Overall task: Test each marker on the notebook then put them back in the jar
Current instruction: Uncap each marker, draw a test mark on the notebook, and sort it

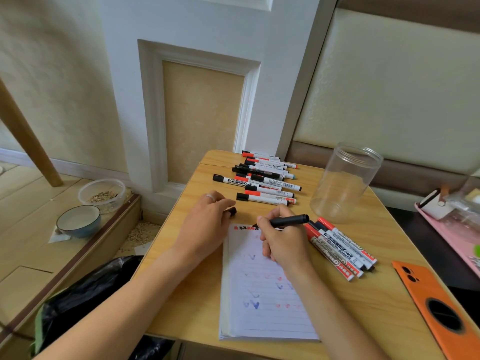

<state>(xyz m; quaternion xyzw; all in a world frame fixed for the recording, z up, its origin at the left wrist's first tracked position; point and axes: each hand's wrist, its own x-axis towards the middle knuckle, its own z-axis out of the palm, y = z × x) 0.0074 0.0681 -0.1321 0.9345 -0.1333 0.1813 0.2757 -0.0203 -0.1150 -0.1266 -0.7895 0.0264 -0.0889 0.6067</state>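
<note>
while the right hand pinches a black marker, tip on the notebook top, the left hand grips its cap; a short, light stroke suffices. jar stands empty nearby.

Bare forearms; ring on left hand.

Soft, even daylight fills the scene, leaving only faint shadows under the hands on the worktop. Wide-angle distortion bends the edges. Focus is slightly soft throughout; the jar shows mild glare.
</note>
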